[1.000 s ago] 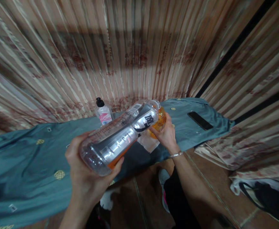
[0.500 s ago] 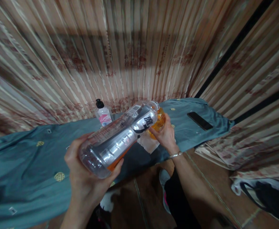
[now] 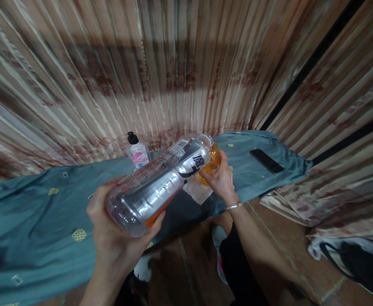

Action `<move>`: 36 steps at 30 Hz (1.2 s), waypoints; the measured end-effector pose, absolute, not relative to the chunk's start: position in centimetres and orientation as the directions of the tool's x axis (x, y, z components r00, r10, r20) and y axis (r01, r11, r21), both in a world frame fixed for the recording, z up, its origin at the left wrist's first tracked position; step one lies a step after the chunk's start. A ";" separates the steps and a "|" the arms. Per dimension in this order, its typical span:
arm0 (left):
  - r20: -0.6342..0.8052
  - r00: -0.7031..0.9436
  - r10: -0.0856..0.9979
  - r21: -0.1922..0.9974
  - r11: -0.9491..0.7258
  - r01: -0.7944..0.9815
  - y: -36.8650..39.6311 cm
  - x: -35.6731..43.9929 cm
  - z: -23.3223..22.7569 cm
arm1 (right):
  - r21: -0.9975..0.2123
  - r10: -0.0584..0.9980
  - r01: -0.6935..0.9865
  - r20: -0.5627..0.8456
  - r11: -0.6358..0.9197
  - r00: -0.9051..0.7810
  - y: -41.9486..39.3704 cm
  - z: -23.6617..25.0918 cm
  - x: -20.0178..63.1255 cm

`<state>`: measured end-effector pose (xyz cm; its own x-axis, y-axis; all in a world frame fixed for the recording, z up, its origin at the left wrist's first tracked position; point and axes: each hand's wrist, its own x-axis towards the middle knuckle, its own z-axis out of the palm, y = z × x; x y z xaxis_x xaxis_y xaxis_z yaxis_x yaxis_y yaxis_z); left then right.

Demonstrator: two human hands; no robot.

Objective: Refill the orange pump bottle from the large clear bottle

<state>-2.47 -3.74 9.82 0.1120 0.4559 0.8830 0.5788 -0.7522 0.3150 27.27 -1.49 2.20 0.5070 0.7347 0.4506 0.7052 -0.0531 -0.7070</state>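
A person's left hand [image 3: 118,236] wraps the base of a clear bottle [image 3: 161,187] with a silver label, holding it tilted above a teal cloth [image 3: 46,221], its neck pointing away and to the right. The right hand [image 3: 223,178], a bracelet [image 3: 234,206] at the wrist, closes around an amber container [image 3: 215,158] at the bottle's mouth. Whether the two rims touch is hard to say, since the bottle's shoulder and the fingers cover the join.

The weak point is that alignment: were the left wrist to roll or the right hand to drift, the mouths could part and any liquid could run down over the fingers. Too hard a squeeze might buckle the thin plastic wall; too loose a hold at the smooth base could let the bottle slide. A drip would likely land on the pale paper [image 3: 199,194] just below or on the cloth. A phone [image 3: 267,161] lies farther right; a pump bottle [image 3: 138,154] stands behind, near the curtain [image 3: 173,68].
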 end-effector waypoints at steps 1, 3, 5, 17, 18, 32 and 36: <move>0.895 0.108 0.432 0.297 -0.759 0.579 -3.6 -2.6 9.8 | -0.709 0.738 0.703 0.445 -0.055 0.507 -1.5 2.2 27.3; 0.904 0.127 0.408 0.264 -0.768 0.584 -3.3 -2.9 9.7 | -0.712 0.739 0.700 0.442 -0.055 0.508 -1.5 2.1 27.3; 0.885 0.184 0.427 0.249 -0.770 0.587 -3.2 -3.0 9.7 | -0.714 0.734 0.698 0.447 -0.052 0.512 -1.5 2.1 27.3; 0.907 0.138 0.398 0.245 -0.765 0.595 -3.6 -2.4 9.8 | -0.699 0.712 0.715 0.499 -0.007 0.495 -1.4 2.0 27.3; 0.913 0.140 0.382 0.232 -0.772 0.592 -3.6 -2.3 9.8 | -0.699 0.712 0.715 0.498 -0.008 0.495 -1.4 2.0 27.2; 0.919 0.130 0.371 0.227 -0.770 0.596 -3.7 -2.2 10.2 | -0.694 0.710 0.720 0.503 -0.008 0.493 -1.2 1.9 27.4; 0.921 0.132 0.366 0.216 -0.764 0.608 -3.5 -2.2 10.2 | -0.696 0.710 0.718 0.501 -0.009 0.495 -1.3 1.9 27.4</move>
